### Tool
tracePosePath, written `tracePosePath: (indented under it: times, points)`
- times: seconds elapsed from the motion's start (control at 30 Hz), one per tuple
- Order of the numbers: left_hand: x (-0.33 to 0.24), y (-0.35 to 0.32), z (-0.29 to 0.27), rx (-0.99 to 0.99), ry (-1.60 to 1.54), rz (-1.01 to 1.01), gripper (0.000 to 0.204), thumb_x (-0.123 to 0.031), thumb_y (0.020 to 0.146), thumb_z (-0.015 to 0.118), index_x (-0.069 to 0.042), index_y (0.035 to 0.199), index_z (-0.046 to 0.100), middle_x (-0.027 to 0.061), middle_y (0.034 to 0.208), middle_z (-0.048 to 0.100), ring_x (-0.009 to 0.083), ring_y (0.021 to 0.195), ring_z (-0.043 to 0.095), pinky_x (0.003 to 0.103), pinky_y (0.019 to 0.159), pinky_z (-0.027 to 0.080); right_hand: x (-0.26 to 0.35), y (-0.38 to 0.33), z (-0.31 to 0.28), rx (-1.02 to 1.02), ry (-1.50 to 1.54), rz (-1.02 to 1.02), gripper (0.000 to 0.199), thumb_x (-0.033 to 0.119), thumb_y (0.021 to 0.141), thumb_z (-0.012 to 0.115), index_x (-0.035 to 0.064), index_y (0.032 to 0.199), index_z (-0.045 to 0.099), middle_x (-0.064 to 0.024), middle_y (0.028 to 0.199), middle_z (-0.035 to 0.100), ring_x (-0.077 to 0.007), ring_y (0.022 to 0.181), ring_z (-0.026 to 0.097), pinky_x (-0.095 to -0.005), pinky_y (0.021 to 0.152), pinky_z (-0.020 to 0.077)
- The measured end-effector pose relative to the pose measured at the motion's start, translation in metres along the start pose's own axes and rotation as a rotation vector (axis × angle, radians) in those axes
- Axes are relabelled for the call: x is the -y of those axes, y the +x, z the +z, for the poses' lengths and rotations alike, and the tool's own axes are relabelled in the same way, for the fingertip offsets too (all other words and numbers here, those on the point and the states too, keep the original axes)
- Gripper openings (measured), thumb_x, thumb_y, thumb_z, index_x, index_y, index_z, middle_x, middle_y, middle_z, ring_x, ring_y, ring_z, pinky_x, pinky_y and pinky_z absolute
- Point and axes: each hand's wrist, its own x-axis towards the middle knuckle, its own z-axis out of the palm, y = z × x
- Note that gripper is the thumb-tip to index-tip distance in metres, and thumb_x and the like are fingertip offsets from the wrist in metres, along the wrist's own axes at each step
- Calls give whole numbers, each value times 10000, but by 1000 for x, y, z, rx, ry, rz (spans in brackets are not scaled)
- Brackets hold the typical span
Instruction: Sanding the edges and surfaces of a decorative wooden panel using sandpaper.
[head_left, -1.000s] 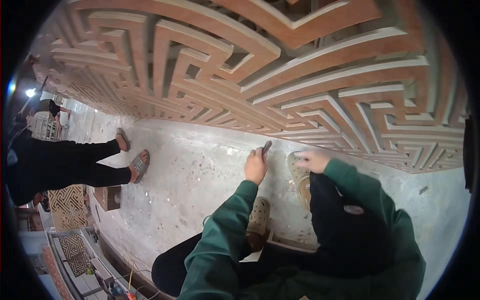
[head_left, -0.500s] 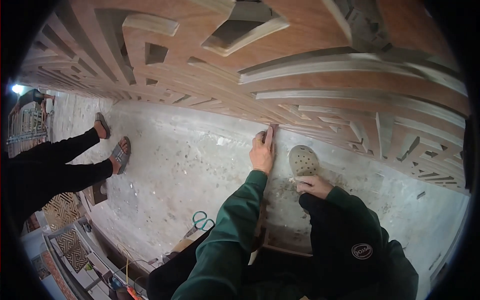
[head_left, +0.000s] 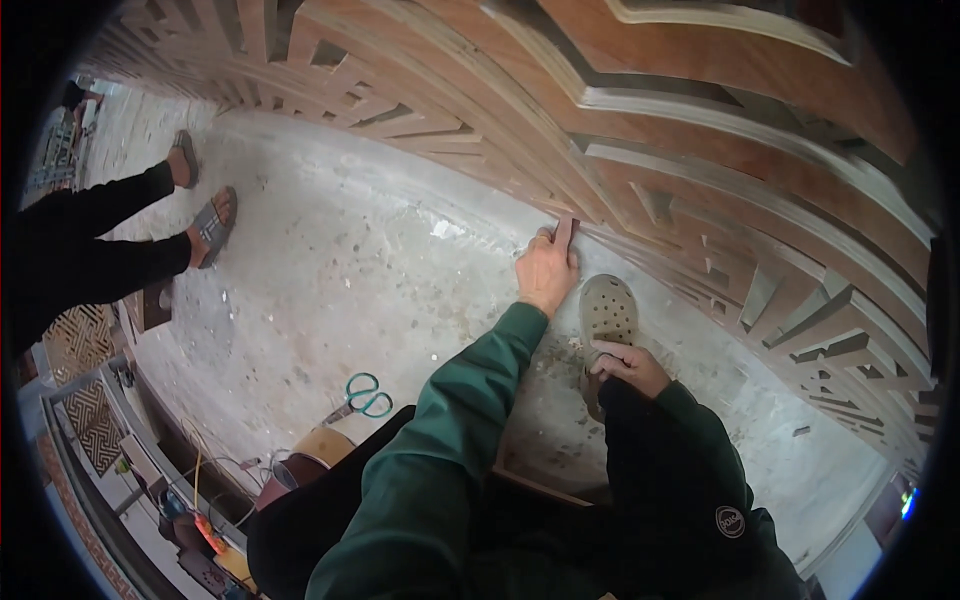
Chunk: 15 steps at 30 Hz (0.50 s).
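Note:
My left hand reaches forward and is closed around a small, flat reddish-brown strip. The strip's tip is at the lower edge of a large cut-out wooden panel, which stands on the floor and leans over the scene. Its exact kind does not show. My right hand lies by my knee, above the beige clog on my foot. Its fingers are curled with the index finger stretched forward; anything pinched in them is too small to make out.
Scissors with teal handles stick up from a round container to my left. Another person's legs and sandals are at the far left. Tools, cables and patterned panels crowd the lower left. The concrete floor is stained.
The view has shifted and turned. My left hand has moved slightly right along the panel's lower edge, still holding the strip. My right hand stays by my knee.

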Motion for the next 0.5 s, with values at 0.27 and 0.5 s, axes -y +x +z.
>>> tracePosePath:
  times: [0.27, 0.5]
  points:
    - [-7, 1, -7, 97, -35, -134, 462, -167, 821, 527, -213, 1277, 469, 160, 980, 603, 365, 751, 636, 479, 633, 506, 1, -2, 0, 2, 68, 53, 375, 127, 951, 493, 1, 1304, 506, -49, 910, 653, -105, 782, 584, -238, 754, 480]
    - [-7, 15, -13, -22, 48, -35, 399, -148, 799, 513, -201, 1194, 524, 172, 978, 603, 379, 742, 632, 494, 634, 500, -2, -2, -2, 20, 59, 46, 382, 133, 957, 499, -6, 1313, 496, -47, 903, 643, -101, 792, 574, -239, 760, 468]
